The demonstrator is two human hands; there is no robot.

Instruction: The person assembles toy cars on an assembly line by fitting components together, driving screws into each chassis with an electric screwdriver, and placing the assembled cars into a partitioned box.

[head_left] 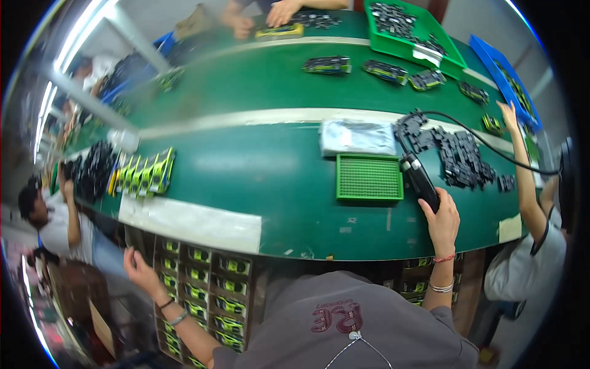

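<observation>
My right hand (pixel 444 216) is wrapped round a black electric screwdriver (pixel 420 179), beside the right edge of a green gridded tray (pixel 369 195). A black cable (pixel 491 147) curves from the tool to the right. My left hand (pixel 141 270) is empty, its fingers apart, just off the table's front edge. Under it stands a compartmented box (pixel 211 277) holding several black and yellow-green units. A row of similar yellow-green units (pixel 145 172) lies on the table at the left. Behind the green tray rests a silvery plastic bag (pixel 358 137).
Loose black plastic parts (pixel 464 158) lie right of the screwdriver. A pale strip (pixel 190 224) covers the front left edge. Across the belt (pixel 246 77) are more units (pixel 327 64), a green bin (pixel 452 61) and a blue bin (pixel 522 114). Co-workers reach in at the left, right and far side.
</observation>
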